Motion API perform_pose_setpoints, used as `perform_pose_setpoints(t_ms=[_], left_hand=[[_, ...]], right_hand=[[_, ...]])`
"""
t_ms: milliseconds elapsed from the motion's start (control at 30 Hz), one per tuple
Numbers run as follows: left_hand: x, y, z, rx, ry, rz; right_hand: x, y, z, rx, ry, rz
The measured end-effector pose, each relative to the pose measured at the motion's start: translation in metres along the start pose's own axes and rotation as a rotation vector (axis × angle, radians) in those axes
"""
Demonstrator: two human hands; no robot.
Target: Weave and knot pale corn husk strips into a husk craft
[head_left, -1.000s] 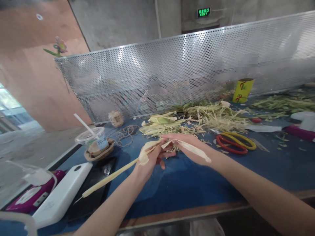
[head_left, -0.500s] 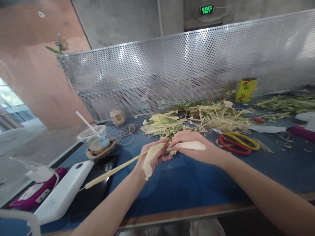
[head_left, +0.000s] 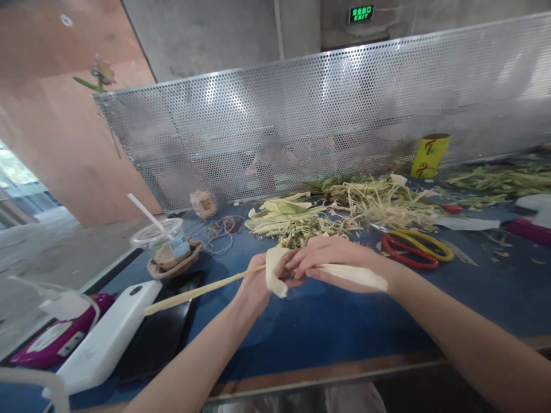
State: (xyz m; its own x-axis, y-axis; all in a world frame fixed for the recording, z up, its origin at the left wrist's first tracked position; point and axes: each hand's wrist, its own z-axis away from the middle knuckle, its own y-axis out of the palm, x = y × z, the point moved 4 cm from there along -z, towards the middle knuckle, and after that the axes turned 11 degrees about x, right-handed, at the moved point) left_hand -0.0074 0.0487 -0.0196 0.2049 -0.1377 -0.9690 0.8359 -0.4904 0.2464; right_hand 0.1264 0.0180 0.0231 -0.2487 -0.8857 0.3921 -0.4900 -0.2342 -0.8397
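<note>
My left hand (head_left: 257,282) is closed around a thin stem wrapped in pale yellow (head_left: 202,292), which sticks out toward the lower left. A cream corn husk piece (head_left: 275,274) curls over the fingers of that hand. My right hand (head_left: 333,261) meets it, fingertips pinched at the husk. Another pale husk strip (head_left: 355,276) runs back under the right palm toward the wrist. What lies between the fingertips is partly hidden. Just beyond the hands is a small heap of dried greenish flower sprigs (head_left: 297,229).
Husk strips (head_left: 383,201) pile up in front of a perforated metal screen (head_left: 258,126). Scissors with red and yellow handles (head_left: 413,252) lie to the right. At left stand a lidded cup (head_left: 167,246), twine (head_left: 221,232), a white power bank (head_left: 107,338) and a dark tablet (head_left: 159,338).
The husk piece at my left hand now folds around the fingers instead of hanging down. My right hand has shifted slightly down and right, its strip now lying further back along the hand.
</note>
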Motion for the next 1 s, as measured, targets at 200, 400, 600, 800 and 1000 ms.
perform_pose_setpoints(t_ms=[200, 400, 600, 800, 1000], left_hand=[[-0.001, 0.001, 0.002, 0.015, 0.025, -0.054], [0.006, 0.006, 0.000, -0.032, -0.161, 0.078], [0.005, 0.004, -0.001, -0.058, -0.167, 0.146], [0.009, 0.007, -0.001, -0.042, -0.266, 0.123], [0.011, 0.005, -0.001, -0.063, -0.350, 0.124]], right_hand=[[-0.006, 0.001, 0.002, -0.017, 0.081, -0.048], [-0.029, -0.009, 0.007, -0.252, 0.411, 0.046], [-0.034, -0.008, 0.008, -0.373, 0.545, -0.142], [-0.040, -0.003, 0.011, -0.425, 0.585, -0.365], [-0.036, -0.005, 0.011, -0.468, 0.522, -0.231]])
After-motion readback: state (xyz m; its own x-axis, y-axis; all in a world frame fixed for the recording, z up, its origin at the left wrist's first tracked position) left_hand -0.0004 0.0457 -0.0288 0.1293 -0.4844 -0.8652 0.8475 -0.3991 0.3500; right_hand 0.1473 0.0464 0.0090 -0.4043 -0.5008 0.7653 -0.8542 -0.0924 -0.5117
